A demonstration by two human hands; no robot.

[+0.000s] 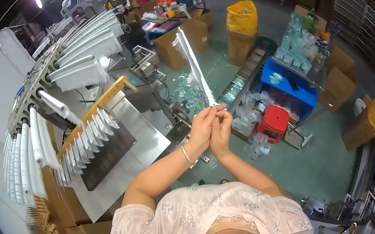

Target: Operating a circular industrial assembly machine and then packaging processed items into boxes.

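Observation:
A long, narrow white strip (pixel 194 63) with fringed edges rises up and to the left from my hands. Its lower end is pinched between my left hand (pixel 202 126) and my right hand (pixel 221 131), which are pressed side by side with fingers closed. Just how each finger grips it is hidden. On the left, similar white fringed rolls (pixel 81 73) stick out from a curved metal machine rail (pixel 33 90). Closer in, a wooden rack (pixel 99 103) carries a row of small pointed white pieces (pixel 82 150) over a dark plate (pixel 113 152).
A metal table (pixel 152 131) stands left of my forearms. Beyond my hands are a trough (pixel 245 72) of small packets, a red stool (pixel 273 121), a blue bin (pixel 280 84) and cardboard boxes (pixel 171 47). Clear plastic pieces (pixel 191 91) lie heaped on the green floor (pixel 285 174).

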